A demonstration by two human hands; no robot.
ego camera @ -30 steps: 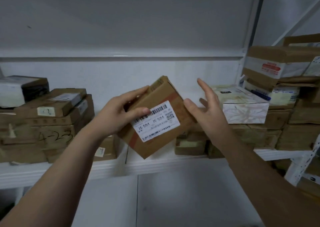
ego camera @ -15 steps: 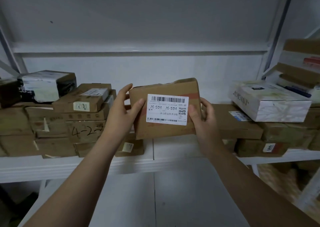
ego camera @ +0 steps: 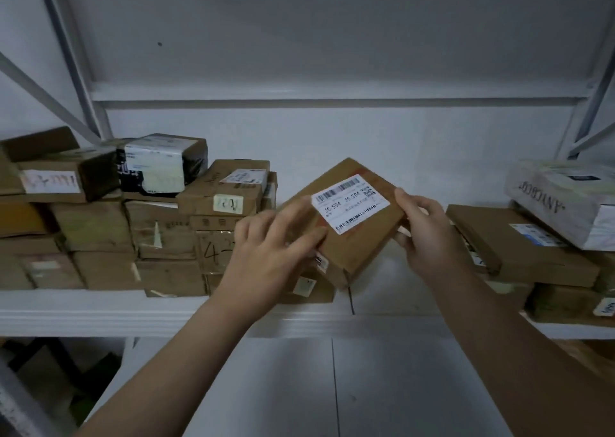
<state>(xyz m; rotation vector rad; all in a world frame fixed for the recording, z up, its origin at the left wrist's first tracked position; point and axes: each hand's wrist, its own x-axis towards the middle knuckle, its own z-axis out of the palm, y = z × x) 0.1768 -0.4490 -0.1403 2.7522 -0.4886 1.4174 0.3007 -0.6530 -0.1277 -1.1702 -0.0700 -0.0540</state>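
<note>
Presently both hands hold one cardboard box (ego camera: 364,248). The right hand (ego camera: 429,237) is curled round its right edge, fingers wrapped over the top face and the thumb side below. The left hand (ego camera: 274,250) lies bent over the left part of the top face, fingertips reaching the edge of the white barcode label (ego camera: 349,202); its thumb is out of sight beneath. The box is tilted, far corner raised, and is held clear above the white shelf (ego camera: 133,311), over the gap between two groups of parcels. To the left stands a stack of brown cartons (ego camera: 100,230) topped by a black-and-white parcel (ego camera: 159,165). To the right lies a flat brown carton (ego camera: 519,253) with a white box (ego camera: 565,203) resting on it.
</note>
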